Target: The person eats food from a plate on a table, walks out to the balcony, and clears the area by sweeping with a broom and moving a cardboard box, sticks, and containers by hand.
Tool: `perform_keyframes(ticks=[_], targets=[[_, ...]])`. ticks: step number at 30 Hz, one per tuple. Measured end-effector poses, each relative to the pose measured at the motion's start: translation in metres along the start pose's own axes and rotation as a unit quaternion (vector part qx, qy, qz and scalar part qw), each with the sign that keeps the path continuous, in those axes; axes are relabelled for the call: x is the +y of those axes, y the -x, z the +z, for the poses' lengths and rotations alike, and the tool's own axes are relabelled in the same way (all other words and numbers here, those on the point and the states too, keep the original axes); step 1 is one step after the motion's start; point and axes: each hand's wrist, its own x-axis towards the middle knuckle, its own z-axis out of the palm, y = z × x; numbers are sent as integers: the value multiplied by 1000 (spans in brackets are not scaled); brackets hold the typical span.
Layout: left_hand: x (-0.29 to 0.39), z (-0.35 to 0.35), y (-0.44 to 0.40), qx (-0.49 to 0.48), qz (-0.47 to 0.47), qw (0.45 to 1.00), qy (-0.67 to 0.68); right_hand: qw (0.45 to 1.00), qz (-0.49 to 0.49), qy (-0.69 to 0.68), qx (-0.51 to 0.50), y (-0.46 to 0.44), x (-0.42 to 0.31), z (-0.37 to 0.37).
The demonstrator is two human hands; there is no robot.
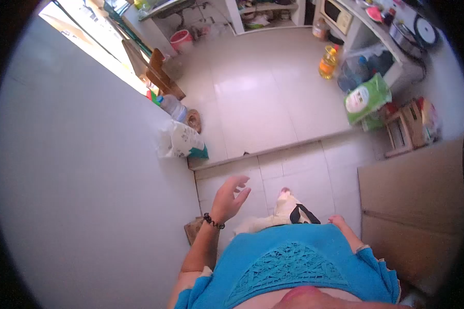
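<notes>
Below the raised, pale-tiled floor (258,103), seemingly between handlings, the bare left hand (231,200) is empty, fingers parted, while the right hand (337,220), its grip unclear, is near a large brown cardboard panel (412,201), which a sideways reach would be needed to touch.

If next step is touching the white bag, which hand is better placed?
Probably the left hand: it is raised on the white bag's side, while the right hand is farther across.
</notes>
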Motion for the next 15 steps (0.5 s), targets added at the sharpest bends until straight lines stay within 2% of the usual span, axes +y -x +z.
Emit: perform_keyframes(ticks=[3,6,11,15], targets=[[8,-10,-51,28,-29,999,17,998,-56,-29,0,-55,-96,-45],[2,-22,-98,55,-55,997,31,994,-107,33,7,-88,-224,-68],[-13,-52,-205,51,-65,996,44,977,-210,-35,-25,-97,-422,-34],[-29,-92,-317,34,-41,997,53,973,-219,23,-75,-93,-514,9]])
